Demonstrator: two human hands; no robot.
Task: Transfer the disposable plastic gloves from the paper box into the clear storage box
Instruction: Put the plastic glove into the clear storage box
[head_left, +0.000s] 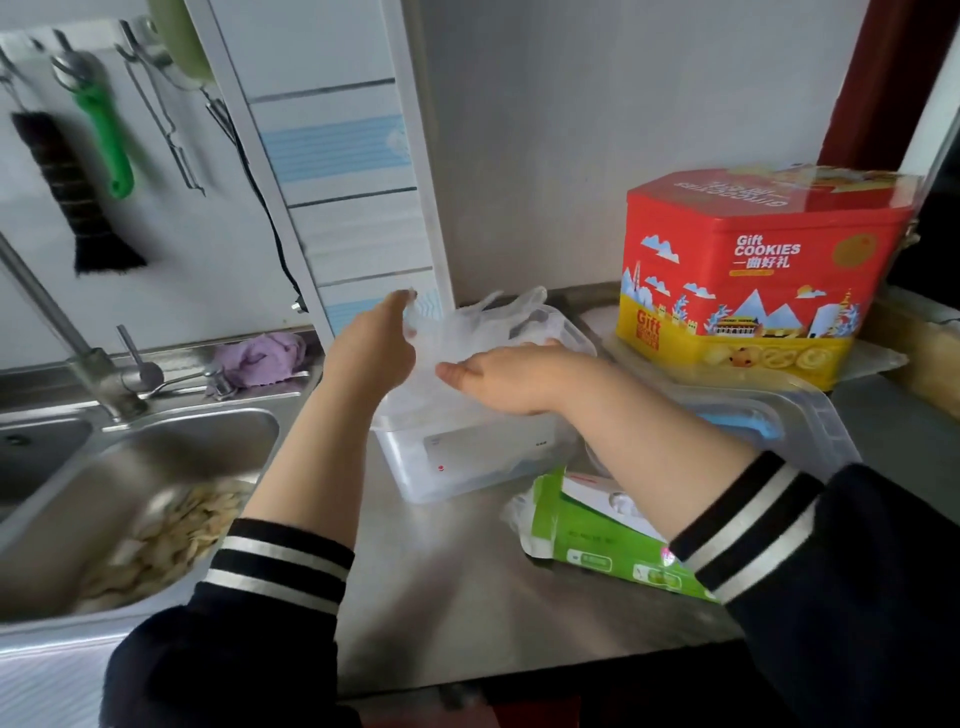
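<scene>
Clear plastic gloves (457, 338) lie bunched on top of the clear storage box (467, 462), which stands on the steel counter (457, 597). The left hand (376, 345) pinches the far left edge of the gloves. The right hand (498, 376) presses them down with flat, straight fingers. Near and right of the storage box lies the green paper box (608, 545), tipped on its side. A red cookie tin (753, 270) stands far right.

Steel counter (457, 597) carries clear storage box (467, 467), paper box (613, 540), probably-tin cookie box (753, 280).
</scene>
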